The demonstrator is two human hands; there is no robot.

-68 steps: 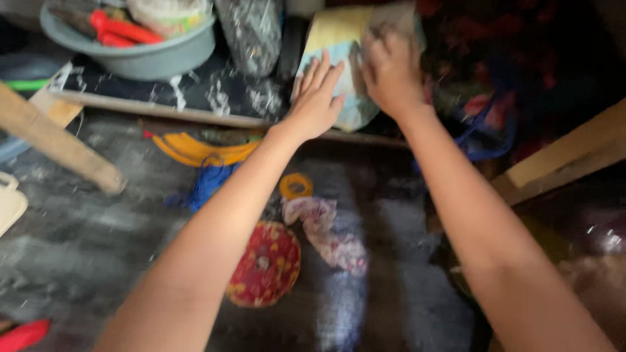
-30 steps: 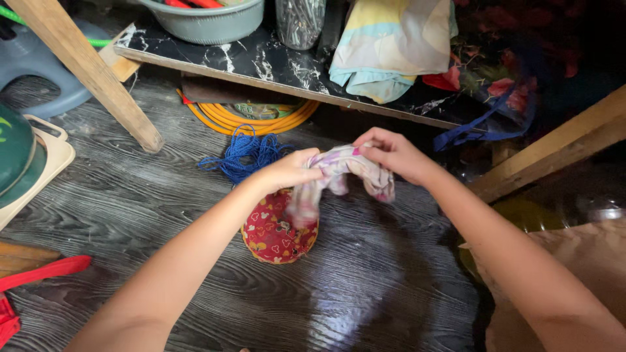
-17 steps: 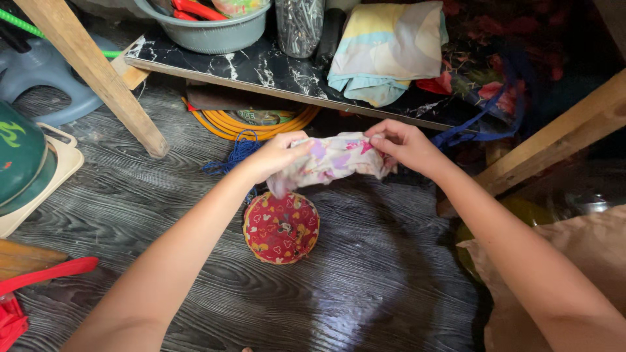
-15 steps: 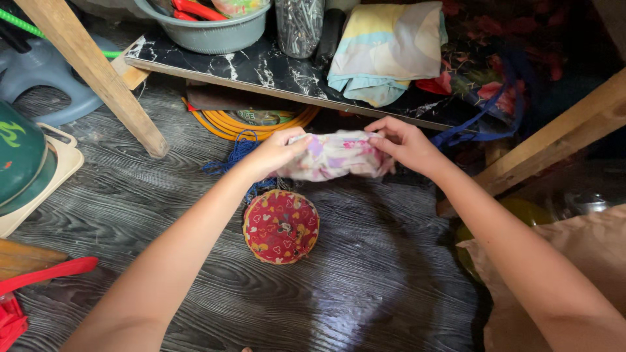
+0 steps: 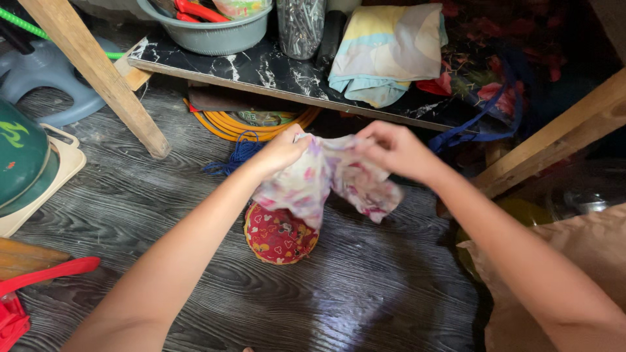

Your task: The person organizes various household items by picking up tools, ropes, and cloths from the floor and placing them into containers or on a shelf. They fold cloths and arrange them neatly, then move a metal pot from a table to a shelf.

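Head view: a small floral cloth [image 5: 329, 179], pale with pink and purple print, hangs in the air between both hands, above the dark wood-grain floor [image 5: 365, 293] and just in front of a low shelf. The left hand [image 5: 282, 151] has its fingers pressed together on the cloth's upper left edge, and the right hand [image 5: 391, 150] pinches the upper right edge the same way, so the fabric is stretched across the top while its loose lower part droops in two folds; held by the top like this, it falls open under its own weight. Directly beneath it, partly covered by the drooping fabric, a round red patterned piece [image 5: 280, 236] lies flat on the floor. Behind the hands, a black marble-patterned shelf board [image 5: 261, 68] carries a grey basin [image 5: 208, 32] with red-handled tools in it, a clear container of nails [image 5: 300, 26] and a folded yellow and blue cloth [image 5: 388, 52] that drapes over the board's front edge. Under the board sit a coil of yellow hose [image 5: 228, 124] and a tangle of blue cord [image 5: 238, 153]. A slanted wooden leg [image 5: 98, 72] props the structure at the left, and a brown sack [image 5: 574, 274] sits at the lower right.
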